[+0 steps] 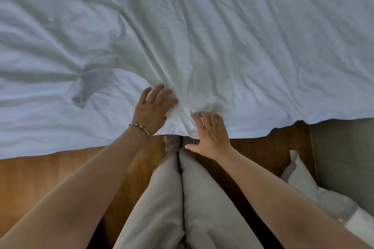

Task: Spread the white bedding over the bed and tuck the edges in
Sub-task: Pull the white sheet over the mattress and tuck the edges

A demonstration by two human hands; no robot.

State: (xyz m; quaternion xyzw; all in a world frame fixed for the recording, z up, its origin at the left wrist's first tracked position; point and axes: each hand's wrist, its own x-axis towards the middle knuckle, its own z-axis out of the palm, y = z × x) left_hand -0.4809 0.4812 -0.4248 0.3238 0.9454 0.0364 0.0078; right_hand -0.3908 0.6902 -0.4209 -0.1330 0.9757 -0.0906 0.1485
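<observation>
The bedding lies wrinkled over the bed, its near edge running left to right and hanging over the side above the floor. It runs off the frame at the top and both sides, so its long axis cannot be told. The left hand pinches a fold at that edge, fingers extended. The right hand presses flat beside it, fingers spread. A pillow is cut off lower right.
</observation>
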